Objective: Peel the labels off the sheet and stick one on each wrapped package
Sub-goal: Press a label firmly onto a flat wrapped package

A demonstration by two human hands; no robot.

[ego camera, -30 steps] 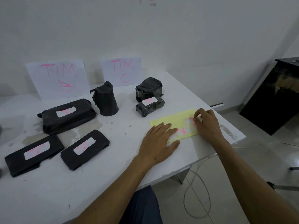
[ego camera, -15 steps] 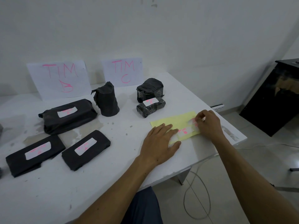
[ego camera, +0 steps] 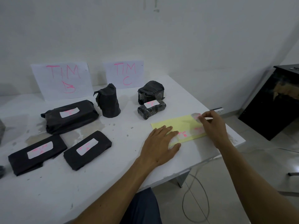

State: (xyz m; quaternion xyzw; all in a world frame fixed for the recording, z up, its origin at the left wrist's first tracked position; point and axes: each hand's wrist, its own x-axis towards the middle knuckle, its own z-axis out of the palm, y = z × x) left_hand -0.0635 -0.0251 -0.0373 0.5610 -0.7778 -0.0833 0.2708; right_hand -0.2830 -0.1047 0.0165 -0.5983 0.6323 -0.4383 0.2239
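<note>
the left hand (ego camera: 159,145) lies flat with straight fingers on the near left part of the yellow sheet (ego camera: 178,124), pressing it on the white table (ego camera: 97,183). the right hand (ego camera: 213,125) pinches a label (ego camera: 196,117) at the far right corner of the sheet; the label seems lifted from the paper, but it is blurred. two more labels (ego camera: 184,135) stay on the sheet's near edge. of the wrapped packages, the upright one (ego camera: 108,103) and the far one (ego camera: 150,92) have no label, four others carry one.
</note>
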